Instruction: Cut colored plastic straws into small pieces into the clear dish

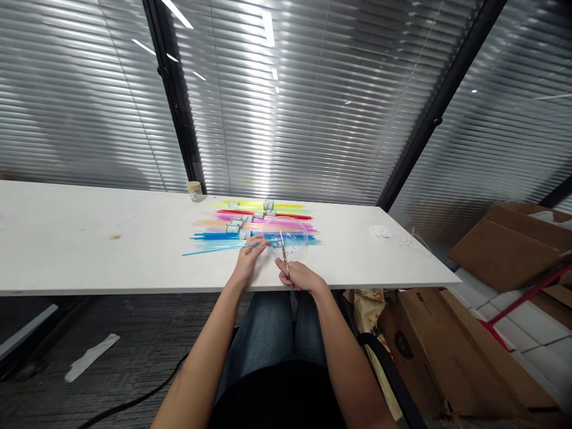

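Observation:
My left hand (248, 260) is closed on a thin blue strand (210, 251) that sticks out to the left over the table. In my right hand (298, 275) are scissors (285, 256), their blades pointing away from me over a clear round dish (306, 233). Small blue pieces (277, 242) show at the dish, near the blades. Behind my hands lie bundles of thin strands with paper labels: blue (208, 236), pink (308, 226), red (295, 216) and yellow (290, 206). Whether the blades touch the strand is too small to tell.
All this lies on a long white table (147, 250). A small jar (195, 190) with a tan lid stands at its back edge. Crumpled clear plastic (381, 231) lies to the right. Cardboard boxes (465, 351) and a paper bag (369, 310) stand beside the table, at right.

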Motion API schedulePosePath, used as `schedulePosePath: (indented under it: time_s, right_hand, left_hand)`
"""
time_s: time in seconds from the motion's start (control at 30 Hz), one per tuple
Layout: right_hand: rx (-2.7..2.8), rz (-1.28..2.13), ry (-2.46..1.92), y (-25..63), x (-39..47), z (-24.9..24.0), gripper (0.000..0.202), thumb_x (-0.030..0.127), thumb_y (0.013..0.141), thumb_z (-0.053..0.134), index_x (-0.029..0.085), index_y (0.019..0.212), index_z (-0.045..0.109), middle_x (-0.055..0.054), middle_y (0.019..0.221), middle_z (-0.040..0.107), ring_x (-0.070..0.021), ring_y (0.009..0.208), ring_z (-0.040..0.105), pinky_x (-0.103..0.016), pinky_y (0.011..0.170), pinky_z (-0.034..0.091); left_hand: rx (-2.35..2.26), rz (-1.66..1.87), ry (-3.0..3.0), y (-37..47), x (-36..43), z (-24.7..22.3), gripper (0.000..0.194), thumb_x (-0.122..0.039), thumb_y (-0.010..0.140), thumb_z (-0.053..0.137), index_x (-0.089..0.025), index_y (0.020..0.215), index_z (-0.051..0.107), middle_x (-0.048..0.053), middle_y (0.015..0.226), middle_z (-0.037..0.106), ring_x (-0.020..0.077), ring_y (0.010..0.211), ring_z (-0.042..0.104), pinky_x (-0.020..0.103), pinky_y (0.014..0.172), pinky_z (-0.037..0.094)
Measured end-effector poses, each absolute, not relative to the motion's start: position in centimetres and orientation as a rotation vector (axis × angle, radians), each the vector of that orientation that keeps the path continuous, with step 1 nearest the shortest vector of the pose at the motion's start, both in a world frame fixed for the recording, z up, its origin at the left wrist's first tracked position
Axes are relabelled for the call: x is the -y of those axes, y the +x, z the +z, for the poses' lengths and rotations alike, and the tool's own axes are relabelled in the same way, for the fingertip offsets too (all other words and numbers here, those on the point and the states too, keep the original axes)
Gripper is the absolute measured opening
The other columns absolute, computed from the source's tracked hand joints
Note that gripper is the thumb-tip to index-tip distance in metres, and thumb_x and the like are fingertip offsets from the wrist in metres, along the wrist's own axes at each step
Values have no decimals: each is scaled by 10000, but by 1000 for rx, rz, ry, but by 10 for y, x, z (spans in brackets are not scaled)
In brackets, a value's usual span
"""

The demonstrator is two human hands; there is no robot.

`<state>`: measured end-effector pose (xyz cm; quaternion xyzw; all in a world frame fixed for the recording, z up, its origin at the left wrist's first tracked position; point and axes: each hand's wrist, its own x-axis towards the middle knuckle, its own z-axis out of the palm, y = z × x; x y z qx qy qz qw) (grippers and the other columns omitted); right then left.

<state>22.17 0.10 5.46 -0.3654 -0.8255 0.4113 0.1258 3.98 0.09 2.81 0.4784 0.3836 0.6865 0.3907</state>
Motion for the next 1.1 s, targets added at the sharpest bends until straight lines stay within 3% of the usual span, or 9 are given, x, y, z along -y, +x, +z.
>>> schedulePosePath:
  time_s: [0.43, 1.1]
  right_hand:
    - [2445, 1230, -1058, 221, -2, 58, 669, 580, 991, 288, 197, 445, 335, 43, 403, 338, -79, 366, 321, -247, 486, 341]
    - [2437, 1154, -1062, 221, 1, 58, 701, 574, 1011, 180, 201, 434, 318, 28, 391, 352, -97, 394, 333, -268, 546, 339]
  left_hand:
    - [-973, 1747, 1240, 39, -2, 27, 288, -491, 678, 770, -210, 739, 759, 74, 1172, 604, 284, 1179, 500, 319, 943, 396]
    - [-974, 1753, 1238, 41, -1, 30, 272, -463, 676, 768, -196, 718, 742, 80, 1139, 596, 272, 1149, 507, 305, 898, 396]
